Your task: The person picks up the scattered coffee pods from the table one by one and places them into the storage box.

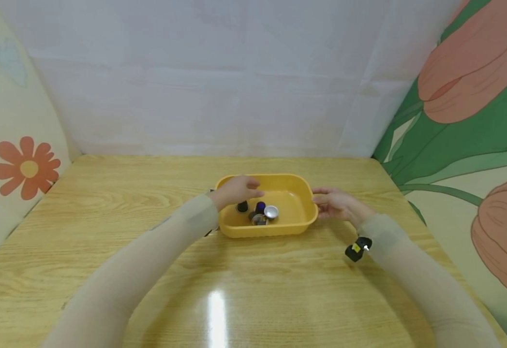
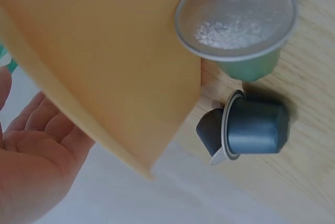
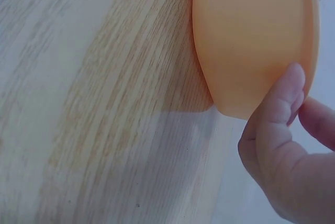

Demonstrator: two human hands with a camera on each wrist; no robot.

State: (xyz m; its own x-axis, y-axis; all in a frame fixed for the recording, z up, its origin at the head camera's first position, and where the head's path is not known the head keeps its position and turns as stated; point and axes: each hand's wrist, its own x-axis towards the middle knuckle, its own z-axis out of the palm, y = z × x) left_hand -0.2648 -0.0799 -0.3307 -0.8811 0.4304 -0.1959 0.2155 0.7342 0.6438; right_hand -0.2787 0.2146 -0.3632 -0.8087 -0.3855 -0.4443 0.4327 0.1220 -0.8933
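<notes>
On the surface (image 1: 305,285), my right fingers (image 3: 282,90) grip a yellow tub (image 1: 271,231) — likely to steady it — with left fingers (image 1: 255,193) open near cups (image 1: 271,212).

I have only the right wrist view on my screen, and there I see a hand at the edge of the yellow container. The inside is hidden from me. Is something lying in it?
Observer: Yes. In the head view, several small capsules lie inside the container.
Operator: Thank you. I see only a small piece of the other hand. Where is it exactly?
Observer: The left hand reaches over the container's left end, as the head view shows.
Operator: And is any capsule also outside?
Observer: Yes, the left wrist view shows a green capsule and a dark capsule on the table, outside the container.
</notes>
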